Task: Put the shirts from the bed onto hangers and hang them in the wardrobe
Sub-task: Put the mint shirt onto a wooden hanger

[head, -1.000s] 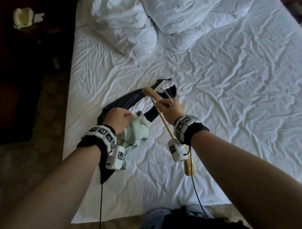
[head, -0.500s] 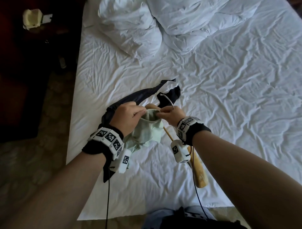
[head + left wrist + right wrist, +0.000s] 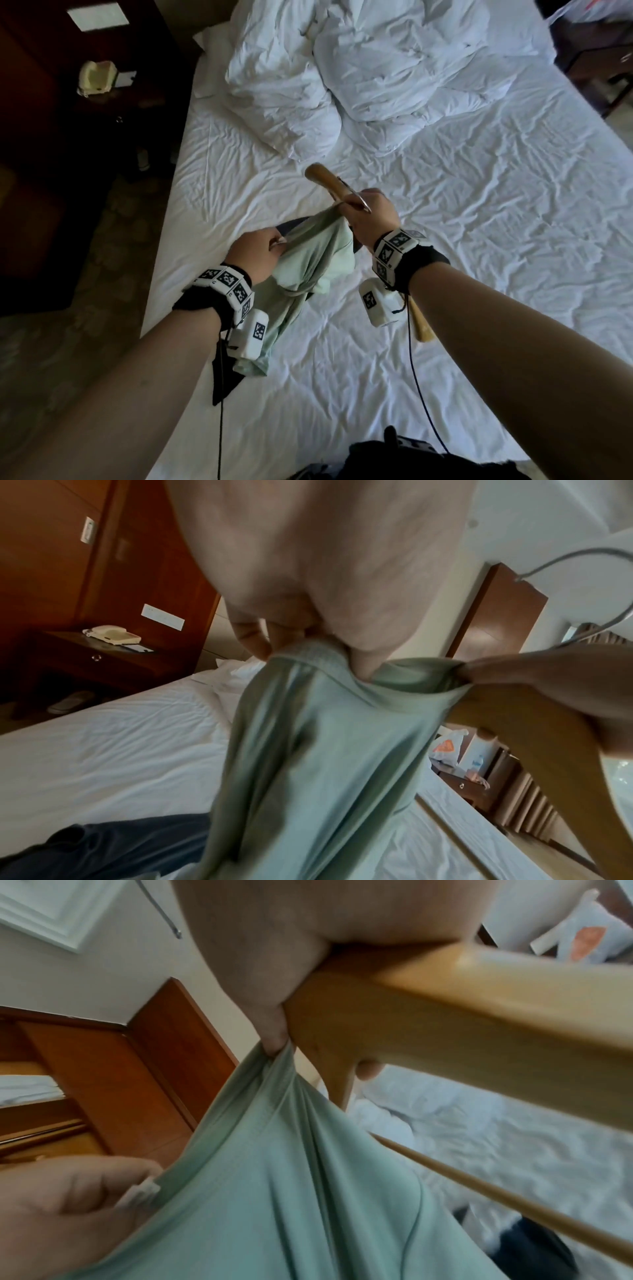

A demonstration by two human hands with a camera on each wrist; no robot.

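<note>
The bed (image 3: 479, 274) wears a creased white sheet. A rumpled duvet (image 3: 394, 68) and a pillow (image 3: 281, 89) lie at its far end. A dark garment (image 3: 103, 850) lies on the sheet near the left edge.

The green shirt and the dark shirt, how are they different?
The green shirt is pale mint; the dark shirt is navy or black. The green shirt is lifted, pinched at its neck by the left hand and the right hand, which also grips the wooden hanger; the dark shirt lies untouched on the bed. Both are crumpled and not yet on a hanger.
</note>
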